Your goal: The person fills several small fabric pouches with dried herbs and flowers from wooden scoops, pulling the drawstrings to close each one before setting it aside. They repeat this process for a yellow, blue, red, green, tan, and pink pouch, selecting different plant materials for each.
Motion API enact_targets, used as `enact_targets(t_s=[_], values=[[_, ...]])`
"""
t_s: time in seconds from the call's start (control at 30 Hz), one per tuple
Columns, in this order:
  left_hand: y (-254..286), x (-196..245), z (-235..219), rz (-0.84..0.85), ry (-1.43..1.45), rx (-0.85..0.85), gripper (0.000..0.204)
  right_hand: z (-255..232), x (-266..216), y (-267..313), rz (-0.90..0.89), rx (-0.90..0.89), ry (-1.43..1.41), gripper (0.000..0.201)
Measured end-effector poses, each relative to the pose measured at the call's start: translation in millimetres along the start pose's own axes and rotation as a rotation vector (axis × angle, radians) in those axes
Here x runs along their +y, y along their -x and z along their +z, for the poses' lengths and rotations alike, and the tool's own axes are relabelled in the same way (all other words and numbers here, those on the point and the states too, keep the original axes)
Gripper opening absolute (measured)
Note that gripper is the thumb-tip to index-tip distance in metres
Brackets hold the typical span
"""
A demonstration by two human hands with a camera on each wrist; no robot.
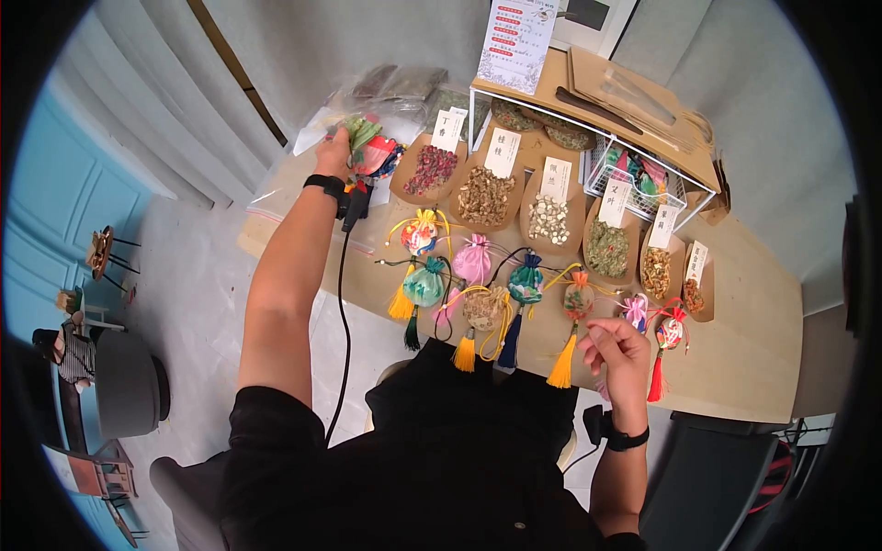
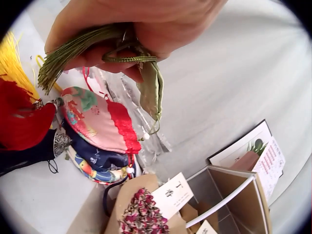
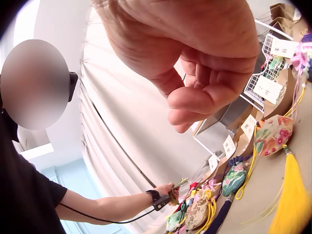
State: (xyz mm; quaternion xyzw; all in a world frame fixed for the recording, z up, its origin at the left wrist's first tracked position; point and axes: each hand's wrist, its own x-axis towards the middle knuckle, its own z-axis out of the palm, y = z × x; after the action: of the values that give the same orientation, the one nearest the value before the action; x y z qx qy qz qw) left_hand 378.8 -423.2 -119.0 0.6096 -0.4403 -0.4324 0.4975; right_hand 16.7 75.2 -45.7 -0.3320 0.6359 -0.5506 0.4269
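Our left hand [image 1: 334, 151] grips a green sachet [image 2: 152, 92] near the pink pouch [image 2: 100, 122] on the counter [image 1: 744, 367]; our right hand [image 1: 617, 360] hangs empty, loosely curled. The sachet's loose cord [image 2: 129, 59] could snag and drag neighbouring pouches.

"丁香": pink-bud card [image 1: 447, 129] | "艾叶": green-herb card [image 1: 614, 201] | remaining cards [image 1: 556, 178], poster [image 1: 516, 41]: too unclear to read
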Motion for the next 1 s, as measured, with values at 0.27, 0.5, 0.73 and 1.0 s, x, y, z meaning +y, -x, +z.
enact_targets(t_s=[0.27, 0.5, 0.73, 1.0], values=[[-12.7, -32.0, 3.8, 0.019, -0.766, 0.022, 0.077, -25.4, 16.0, 22.0, 0.098, 0.099, -0.019, 0.014], [17.6, -8.1, 14.4, 0.359, -1.145, 0.239, 0.073, -16.2, 19.0, 15.3, 0.089, 0.089, -0.027, 0.015], [-34.2, -26.3, 18.6, 0.609, -0.930, -0.208, 0.049, 5.4, 17.4, 8.2, 0.110, 0.020, -0.007, 0.014], [-71.1, -58.1, 25.5, 0.499, -0.943, -0.296, 0.054, 47.6, 10.1, -12.8, -0.238, -0.059, 0.414, 0.022]])
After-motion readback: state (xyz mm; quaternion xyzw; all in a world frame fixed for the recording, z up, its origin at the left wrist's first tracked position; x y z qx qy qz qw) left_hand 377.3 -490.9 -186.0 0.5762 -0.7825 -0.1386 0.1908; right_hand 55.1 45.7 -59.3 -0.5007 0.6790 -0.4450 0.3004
